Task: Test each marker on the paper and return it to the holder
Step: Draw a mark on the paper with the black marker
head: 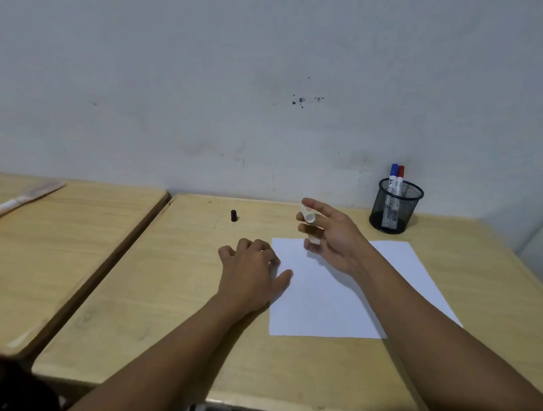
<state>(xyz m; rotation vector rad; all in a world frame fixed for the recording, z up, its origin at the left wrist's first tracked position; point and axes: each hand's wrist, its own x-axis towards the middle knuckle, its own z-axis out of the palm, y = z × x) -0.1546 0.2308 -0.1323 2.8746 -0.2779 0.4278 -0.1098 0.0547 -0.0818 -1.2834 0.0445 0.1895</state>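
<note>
A white sheet of paper [333, 297] lies on the wooden desk [174, 306]. My right hand [332, 233] hovers above the paper's far edge, holding a white marker [307, 214] whose flat end faces me; its tip is hidden. My left hand [252, 270] rests palm down on the desk, fingers curled, thumb touching the paper's left edge. A black cap [233, 215] stands alone on the desk beyond my left hand. The black mesh holder [396, 210] stands at the back right with a blue-capped marker [393, 174] and a red-capped marker [400, 176] upright inside.
A second wooden desk [59, 243] adjoins on the left, with a pale flat stick [19, 201] lying on it. A grey-white wall [256, 79] runs right behind both desks. The desk's near edge is at the bottom of the view.
</note>
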